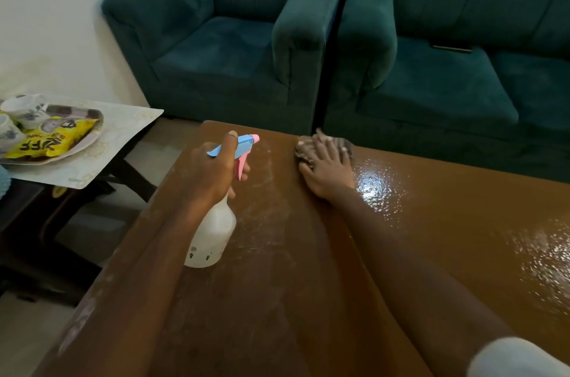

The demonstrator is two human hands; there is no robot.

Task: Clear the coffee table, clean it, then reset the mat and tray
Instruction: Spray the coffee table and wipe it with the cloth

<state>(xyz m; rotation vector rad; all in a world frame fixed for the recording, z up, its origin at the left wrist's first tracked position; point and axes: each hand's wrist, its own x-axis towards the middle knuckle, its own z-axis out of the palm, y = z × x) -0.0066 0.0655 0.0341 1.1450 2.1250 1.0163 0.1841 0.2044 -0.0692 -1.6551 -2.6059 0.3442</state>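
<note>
Your coffee table (308,284) runs long to the right. Its wet patch (376,188) starts just right of your right hand (327,170), and a dusty streak (271,191) lies left of those fingers. The mat (123,142) and tray (89,142) sit well off beyond your left hand (212,170), which is curled round the neck of the spray bottle (212,235). The cloth (345,145) lies under your right fingers, which are straight and spread, pressing it down at the far edge.

Bottle (212,228) left of cloth (324,145) — both on table (308,284).
</note>
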